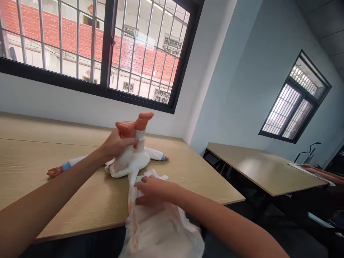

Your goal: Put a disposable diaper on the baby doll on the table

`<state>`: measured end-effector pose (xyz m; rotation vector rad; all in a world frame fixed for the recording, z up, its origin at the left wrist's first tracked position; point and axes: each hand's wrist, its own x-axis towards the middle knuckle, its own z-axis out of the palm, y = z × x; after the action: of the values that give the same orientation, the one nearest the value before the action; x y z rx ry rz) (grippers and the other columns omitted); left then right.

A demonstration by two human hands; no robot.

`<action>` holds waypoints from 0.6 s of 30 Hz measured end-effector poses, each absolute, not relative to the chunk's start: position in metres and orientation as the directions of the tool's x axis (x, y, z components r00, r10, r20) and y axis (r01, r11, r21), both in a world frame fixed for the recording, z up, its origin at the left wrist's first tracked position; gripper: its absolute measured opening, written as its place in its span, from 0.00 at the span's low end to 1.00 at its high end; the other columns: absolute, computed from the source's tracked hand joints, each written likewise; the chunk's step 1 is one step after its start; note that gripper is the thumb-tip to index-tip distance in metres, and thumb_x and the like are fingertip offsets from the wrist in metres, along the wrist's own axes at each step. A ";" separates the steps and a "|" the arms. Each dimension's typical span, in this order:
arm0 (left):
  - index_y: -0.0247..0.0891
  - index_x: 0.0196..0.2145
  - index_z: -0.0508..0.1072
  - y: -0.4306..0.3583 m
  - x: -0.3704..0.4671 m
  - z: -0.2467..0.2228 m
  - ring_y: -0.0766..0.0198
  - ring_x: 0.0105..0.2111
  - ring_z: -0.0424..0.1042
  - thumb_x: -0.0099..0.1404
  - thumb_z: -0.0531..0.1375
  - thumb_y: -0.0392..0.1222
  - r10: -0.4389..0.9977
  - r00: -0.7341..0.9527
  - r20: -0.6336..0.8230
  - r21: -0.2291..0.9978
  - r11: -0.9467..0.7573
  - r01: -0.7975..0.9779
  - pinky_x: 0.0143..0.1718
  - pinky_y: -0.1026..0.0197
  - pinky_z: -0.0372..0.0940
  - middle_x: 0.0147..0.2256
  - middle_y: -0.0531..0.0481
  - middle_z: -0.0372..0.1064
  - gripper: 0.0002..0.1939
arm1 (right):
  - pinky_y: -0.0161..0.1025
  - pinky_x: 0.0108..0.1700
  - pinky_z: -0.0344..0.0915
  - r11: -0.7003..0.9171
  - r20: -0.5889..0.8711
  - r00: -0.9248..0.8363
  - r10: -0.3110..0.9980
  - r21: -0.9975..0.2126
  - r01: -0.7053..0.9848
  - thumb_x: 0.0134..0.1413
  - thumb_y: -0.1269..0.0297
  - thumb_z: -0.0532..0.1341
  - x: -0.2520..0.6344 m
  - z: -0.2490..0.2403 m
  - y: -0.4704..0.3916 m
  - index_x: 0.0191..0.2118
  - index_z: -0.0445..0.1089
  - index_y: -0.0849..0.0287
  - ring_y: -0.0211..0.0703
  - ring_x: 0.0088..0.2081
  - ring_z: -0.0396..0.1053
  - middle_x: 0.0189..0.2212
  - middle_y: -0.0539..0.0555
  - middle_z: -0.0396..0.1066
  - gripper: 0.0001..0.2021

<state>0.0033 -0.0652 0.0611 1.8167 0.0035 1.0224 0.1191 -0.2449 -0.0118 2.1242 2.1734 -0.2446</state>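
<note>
A baby doll (139, 159) in white clothes with blue cuffs lies on its back on the wooden table, arms spread to both sides. My left hand (120, 143) is wrapped round the doll's lower legs and lifts them, so both bare feet point up. Below the doll's bottom, an unfolded white diaper (166, 229) hangs over the table's front edge toward me. On the diaper's upper end lies my right hand (153, 188), its fingers bent over the material near the white tabs. Whether those fingertips pinch it is hard to see. The doll's head is hidden.
The light wooden table (80, 204) stands against a wall under a barred window (104, 46). To the right is a second table (255, 168), where another person's arms (314, 170) rest by a white cloth (309, 171).
</note>
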 end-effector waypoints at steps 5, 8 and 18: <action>0.34 0.40 0.69 -0.044 0.008 0.066 0.64 0.29 0.70 0.55 0.65 0.34 0.441 0.621 0.648 0.760 -0.432 -0.486 0.33 0.58 0.67 0.25 0.55 0.71 0.14 | 0.82 0.61 0.42 -0.046 -0.085 0.024 0.996 -0.256 0.966 0.68 0.45 0.52 0.112 -0.047 -0.260 0.71 0.55 0.49 0.75 0.73 0.36 0.73 0.70 0.40 0.31; 0.32 0.41 0.70 -0.045 0.012 0.076 0.64 0.27 0.71 0.56 0.65 0.33 0.419 0.622 0.662 0.747 -0.434 -0.503 0.31 0.57 0.67 0.25 0.55 0.70 0.14 | 0.81 0.62 0.35 -0.068 -0.102 0.039 0.994 -0.302 0.951 0.63 0.38 0.55 0.107 -0.053 -0.249 0.73 0.46 0.38 0.75 0.73 0.29 0.75 0.65 0.33 0.36; 0.31 0.47 0.68 -0.061 0.012 0.101 0.65 0.28 0.72 0.54 0.64 0.32 0.343 0.660 0.669 0.711 -0.556 -0.431 0.30 0.59 0.68 0.31 0.54 0.70 0.21 | 0.83 0.60 0.30 -0.118 -0.056 0.105 0.993 -0.326 0.938 0.58 0.39 0.61 0.097 -0.067 -0.145 0.71 0.55 0.44 0.78 0.72 0.31 0.75 0.61 0.37 0.38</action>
<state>0.0124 -0.0606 0.1008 1.9117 -0.0686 1.0086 0.0975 -0.1449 -0.0665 2.4799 2.2099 -0.4426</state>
